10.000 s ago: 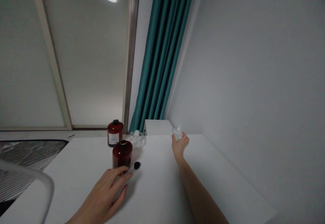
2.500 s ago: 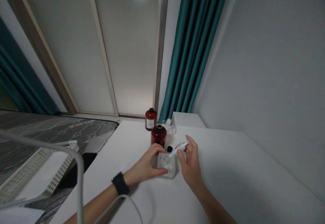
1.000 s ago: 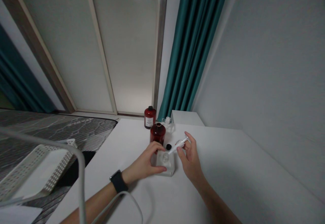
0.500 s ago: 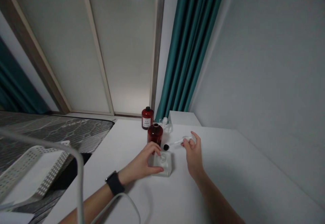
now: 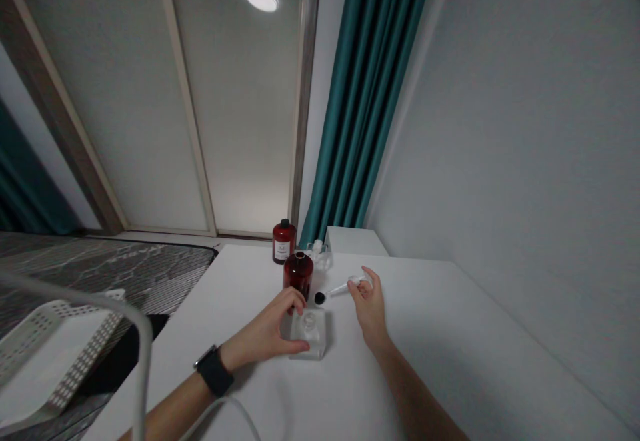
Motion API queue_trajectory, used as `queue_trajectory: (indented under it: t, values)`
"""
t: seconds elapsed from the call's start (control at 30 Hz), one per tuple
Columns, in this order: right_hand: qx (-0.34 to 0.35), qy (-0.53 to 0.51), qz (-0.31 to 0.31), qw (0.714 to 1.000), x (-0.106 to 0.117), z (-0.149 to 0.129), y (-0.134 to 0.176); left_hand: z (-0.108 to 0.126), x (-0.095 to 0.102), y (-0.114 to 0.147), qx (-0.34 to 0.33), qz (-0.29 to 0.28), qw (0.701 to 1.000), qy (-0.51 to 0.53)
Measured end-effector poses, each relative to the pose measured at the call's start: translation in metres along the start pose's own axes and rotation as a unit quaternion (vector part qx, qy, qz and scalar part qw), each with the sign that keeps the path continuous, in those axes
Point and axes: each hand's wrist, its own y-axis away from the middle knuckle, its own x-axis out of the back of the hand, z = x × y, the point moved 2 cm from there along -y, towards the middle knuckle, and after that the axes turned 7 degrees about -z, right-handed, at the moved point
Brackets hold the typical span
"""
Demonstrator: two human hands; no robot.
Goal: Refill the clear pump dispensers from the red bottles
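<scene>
- bottle of clear, squarish make (image 5: 316, 344) stands upright on the white table (image 5: 350, 387), its neck bare of a pump;
- left hand (image 5: 267, 331) curls thumb and fingers around its left side, thumb at the near face, fingers at the far one; the grip seems meant to steady it;
- right hand (image 5: 369, 301) pinches the clear pump (image 5: 341, 289) between thumb and fingertips, its tube slanting leftward near the black cap (image 5: 319, 298); likely gripped at the head so the tube is free;
- open dark-red bottle (image 5: 299, 271) stands just behind the left hand, perhaps for easy reach;
- labelled red bottle (image 5: 284, 244) stands farther back, probably out of the way
</scene>
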Motion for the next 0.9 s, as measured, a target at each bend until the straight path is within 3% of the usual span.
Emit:
queue_trajectory:
  t: [0.2, 0.53, 0.9]
  values:
    - [0.004, -0.018, 0.006, 1.000, -0.003, -0.014, 0.008, 0.001, 0.000, 0.002, -0.017, 0.015, 1.000, -0.007]
    - [0.007, -0.085, -0.074, 0.994, -0.028, -0.037, 0.040, 0.007, -0.003, 0.005, -0.060, 0.157, 0.974, -0.153]
    - [-0.006, -0.076, -0.087, 0.993, -0.037, -0.032, 0.047, 0.011, -0.006, 0.004, -0.065, 0.194, 0.968, -0.149]
